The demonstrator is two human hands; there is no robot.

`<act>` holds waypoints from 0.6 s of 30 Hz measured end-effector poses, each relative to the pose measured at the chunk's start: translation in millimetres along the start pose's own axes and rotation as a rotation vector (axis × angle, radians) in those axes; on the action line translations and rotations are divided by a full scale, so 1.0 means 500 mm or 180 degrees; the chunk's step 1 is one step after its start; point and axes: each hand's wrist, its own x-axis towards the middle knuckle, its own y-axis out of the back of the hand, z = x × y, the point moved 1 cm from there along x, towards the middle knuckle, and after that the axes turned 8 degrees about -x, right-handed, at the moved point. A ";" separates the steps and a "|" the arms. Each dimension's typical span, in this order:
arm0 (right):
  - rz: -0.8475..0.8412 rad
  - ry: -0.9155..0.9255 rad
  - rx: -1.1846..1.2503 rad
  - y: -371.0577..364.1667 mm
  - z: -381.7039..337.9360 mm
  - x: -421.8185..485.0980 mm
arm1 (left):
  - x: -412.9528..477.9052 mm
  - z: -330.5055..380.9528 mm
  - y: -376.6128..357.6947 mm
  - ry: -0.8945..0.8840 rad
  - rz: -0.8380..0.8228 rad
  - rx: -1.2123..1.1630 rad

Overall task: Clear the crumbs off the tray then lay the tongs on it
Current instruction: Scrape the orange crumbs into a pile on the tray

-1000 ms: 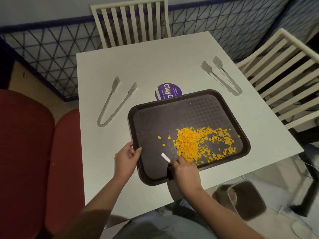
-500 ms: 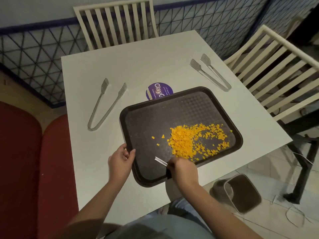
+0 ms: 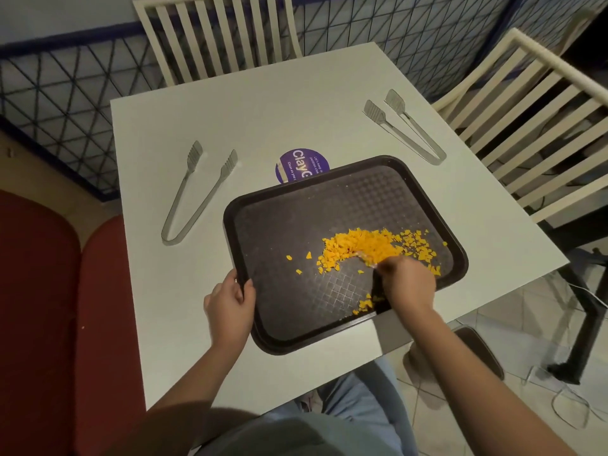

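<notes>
A dark brown tray (image 3: 289,311) lies on the white table (image 3: 279,110), its near right corner over the table's edge. Orange crumbs (image 3: 365,246) lie heaped on the tray's right half, with a few near the front rim. My left hand (image 3: 230,302) grips the tray's left rim. My right hand (image 3: 406,281) is closed on a small white scraper, blurred, its tip in the crumb pile. One pair of metal tongs (image 3: 197,195) lies left of the tray, another pair of tongs (image 3: 406,128) at the table's far right.
A round purple sticker (image 3: 301,164) shows behind the tray. Cream slatted chairs stand at the far side (image 3: 214,34) and the right (image 3: 526,103). A dark bin (image 3: 477,350) sits on the floor below the table's near right edge. A red seat (image 3: 49,307) is at left.
My right hand has moved right, from the tray's front middle into the crumb pile, pushing crumbs with the scraper. Some crumbs now lie by the front rim. The left hand still holds the rim.
</notes>
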 end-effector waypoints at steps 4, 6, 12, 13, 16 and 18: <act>-0.0041 -0.0288 0.0092 0.032 0.051 0.054 | 0.000 0.001 -0.001 -0.0003 -0.0013 0.0023; -0.0021 -0.0416 0.0233 0.043 0.064 0.062 | 0.001 0.001 -0.001 -0.0027 0.0014 0.0002; -0.0144 -0.0328 0.0968 0.022 -0.028 -0.039 | -0.001 0.006 -0.002 -0.0025 0.0051 -0.0005; -0.0296 -0.0269 0.1072 0.009 -0.054 -0.065 | -0.001 0.007 -0.002 -0.0021 0.0059 -0.0001; -0.0535 0.0139 0.0991 -0.032 -0.114 -0.131 | -0.001 0.007 0.000 -0.0013 0.0059 -0.0043; -0.0469 0.0431 0.0772 -0.046 -0.125 -0.153 | -0.003 0.009 0.000 0.0012 0.0041 -0.0023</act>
